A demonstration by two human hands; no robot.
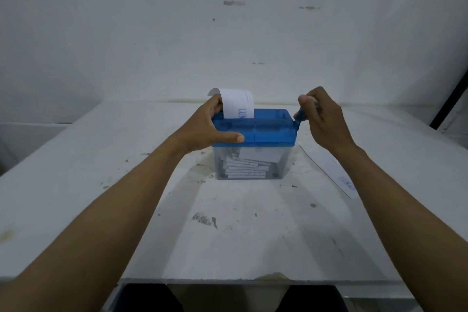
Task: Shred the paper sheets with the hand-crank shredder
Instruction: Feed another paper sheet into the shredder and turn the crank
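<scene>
Two hands are working the shredder (254,132), which is sitting on the table (240,235) near its far edge, blue lid over a clear bin (282,166). Left hand (205,129) is gripping the lid's left end: thumb lying along the front edge, fingers curling over the back, touching the sheet (238,106). Sheet is standing upright in the slot at the lid's left side, top edge curling backward, blue print showing near the slot. Right hand (323,119) is holding the crank (300,118) at the lid's right end, fingers wrapping the knob, blue arm tilting up from the lid into the fist. Strips (245,168) are lying stacked in the bin. Second sheet (331,172) is lying flat on the table just right of the shredder.
</scene>
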